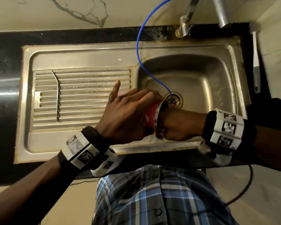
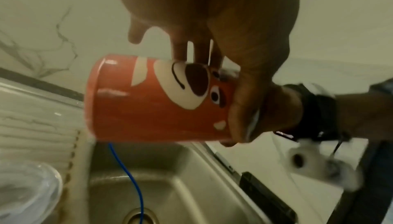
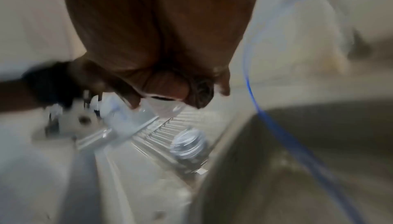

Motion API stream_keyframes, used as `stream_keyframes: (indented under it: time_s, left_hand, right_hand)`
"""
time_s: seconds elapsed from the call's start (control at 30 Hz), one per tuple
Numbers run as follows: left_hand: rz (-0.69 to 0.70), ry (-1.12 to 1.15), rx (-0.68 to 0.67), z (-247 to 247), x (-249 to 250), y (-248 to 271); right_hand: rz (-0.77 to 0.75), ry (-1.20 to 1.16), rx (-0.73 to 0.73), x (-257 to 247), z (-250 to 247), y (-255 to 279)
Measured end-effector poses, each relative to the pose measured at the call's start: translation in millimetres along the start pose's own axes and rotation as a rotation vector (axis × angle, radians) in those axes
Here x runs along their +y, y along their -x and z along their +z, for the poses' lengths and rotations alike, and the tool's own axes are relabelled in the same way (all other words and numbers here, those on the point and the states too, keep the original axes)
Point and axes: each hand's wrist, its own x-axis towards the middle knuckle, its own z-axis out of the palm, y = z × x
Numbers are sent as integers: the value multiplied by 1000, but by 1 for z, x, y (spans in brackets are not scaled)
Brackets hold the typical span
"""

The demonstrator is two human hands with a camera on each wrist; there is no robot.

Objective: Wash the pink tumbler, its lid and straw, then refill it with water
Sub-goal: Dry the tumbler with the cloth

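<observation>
Left hand [image 1: 126,114]: wraps pink tumbler [image 2: 149,103] near rim, on its side over sink [image 1: 217,51] basin by drain. Right hand [image 1: 177,125]: reaches into tumbler mouth, finger pose hidden. Step: scrubbing interior. Lid [image 3: 188,142] on drainboard beside basin. Next, likely: rinse

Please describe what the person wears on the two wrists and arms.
Each wrist carries a black band with a white block bearing black square code markings: left wrist, right wrist. A black cable hangs below the right one. Forearms are bare.
</observation>
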Motion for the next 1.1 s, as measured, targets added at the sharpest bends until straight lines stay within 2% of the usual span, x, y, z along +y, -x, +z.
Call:
stream_keyframes:
  time_s: [0.03,0.07,0.13,0.17,0.2,0.27,0.3,0.37,0.43,0.5,0.57,0.63,0.77,0.87,0.97,1.03,1.1]
  left_hand:
    - [-18,59,-54,-4,0,-2]
    - [-34,107,-104,-6,0,-4]
    - [-49,151,-190,-11,-2,-9]
    - [-49,149,-226,-14,-2,-12]
    - [-51,141,-249,-16,-3,-15]
    - [-91,170,-218,-26,-10,-18]
    - [-127,266,-161,-31,-16,-18]
    - [-216,558,45,-40,-29,-15]
    - [-367,771,325,-37,-33,-11]
    - [-554,826,509,-26,-31,-5]
    - [-658,886,563,-12,-27,-1]
    - [-664,972,604,-5,-21,-1]
    - [-501,1055,703,-4,-14,-11]
    - [-457,1150,662,-8,-18,-15]
    - [-479,1244,625,-12,-18,-19]
    - [-552,1311,629,-15,-13,-20]
    - [-671,1375,597,-19,-9,-22]
  right_hand:
    - [20,187,-31,3,3,-1]
    - [20,267,-36,4,4,-1]
    - [1,256,-92,0,4,-2]
    - [-1,176,-144,1,4,0]
    - [-41,-8,-126,4,5,3]
    - [-51,-531,90,8,9,8]
    - [-1,-771,178,9,11,13]
    - [101,-1139,253,8,19,18]
    - [172,-1369,337,4,27,19]
    - [185,-1480,386,0,30,20]
    - [217,-1509,389,-4,27,19]
    - [268,-1570,354,-10,23,22]
    - [210,-1634,373,-18,18,27]
    - [204,-1615,286,-20,16,28]
    - [182,-1433,285,-25,9,31]
    - [148,-1189,278,-26,0,34]
    - [245,-1003,276,-29,-10,40]
